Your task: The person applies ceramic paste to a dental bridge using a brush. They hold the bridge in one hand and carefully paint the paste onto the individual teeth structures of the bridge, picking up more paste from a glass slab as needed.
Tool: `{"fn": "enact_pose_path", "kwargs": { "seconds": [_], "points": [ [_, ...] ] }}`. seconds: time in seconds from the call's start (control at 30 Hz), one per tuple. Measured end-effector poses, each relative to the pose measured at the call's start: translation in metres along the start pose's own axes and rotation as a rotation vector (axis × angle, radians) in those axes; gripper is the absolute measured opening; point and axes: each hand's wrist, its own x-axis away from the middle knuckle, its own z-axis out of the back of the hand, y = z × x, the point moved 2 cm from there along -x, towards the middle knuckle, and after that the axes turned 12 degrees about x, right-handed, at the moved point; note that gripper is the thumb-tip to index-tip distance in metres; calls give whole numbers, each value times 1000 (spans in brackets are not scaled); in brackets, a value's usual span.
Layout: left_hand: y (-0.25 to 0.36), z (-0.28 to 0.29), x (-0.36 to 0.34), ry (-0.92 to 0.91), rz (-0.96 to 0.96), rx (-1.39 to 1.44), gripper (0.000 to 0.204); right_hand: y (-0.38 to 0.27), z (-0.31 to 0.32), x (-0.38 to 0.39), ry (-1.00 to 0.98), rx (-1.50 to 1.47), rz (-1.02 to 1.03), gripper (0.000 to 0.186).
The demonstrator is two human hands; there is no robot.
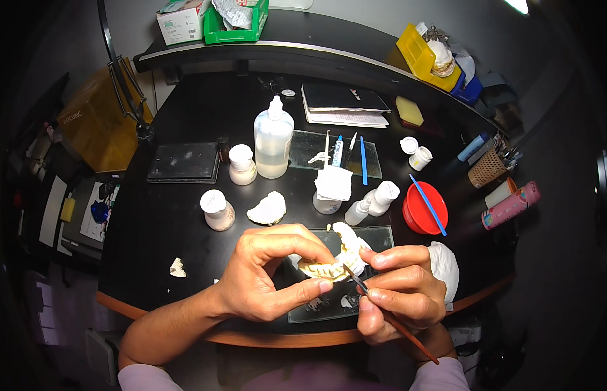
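Note:
My left hand [261, 270] pinches a cream-coloured dental cast [316, 269] with a row of teeth between thumb and fingers, just above the desk's near edge. In my right hand [411, 287] is a thin brush [411, 335] with a brown wooden handle and a dark ferrule. Its tip meets or nearly meets the cast at the teeth; the fingers partly hide the contact. A curved pale arch [346, 236] rises behind the teeth; I cannot tell whether it is one piece with the cast. Below the hands lies a glass slab [382, 236] with white smears.
Powder jars [217, 212], a clear squeeze bottle [274, 146], white bottles [383, 197] and a red bowl [415, 212] with a blue stick [429, 205] stand beyond my hands. A plaster lump [267, 208] lies left of centre. White tissue [445, 270] sits by my right hand.

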Motion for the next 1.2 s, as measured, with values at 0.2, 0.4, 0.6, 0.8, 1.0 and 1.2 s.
{"fn": "enact_pose_path", "kwargs": {
  "seconds": [0.2, 0.4, 0.6, 0.8, 1.0, 1.2],
  "points": [
    [-1, 0, 0, 3, -36, -4, 23, 1, -2, 3, 17, 3, 9, 18],
    [-1, -1, 1, 6, -27, 11, 24, -2, 0, 2, 17, 10, 0, 17],
    [-1, -1, 2, 20, -8, 21, 25, -2, -2, 3, 12, 21, -2, 17],
    [-2, 0, 1, 24, -17, 24, 24, -1, -4, 2, 18, 22, -9, 18],
    [-1, 0, 1, 21, -4, 6, 24, 0, -6, 1, 23, 17, -12, 20],
    [-1, 1, 2, 23, 5, 4, 25, 0, -7, 1, 24, 3, -18, 19]
  ]
}}
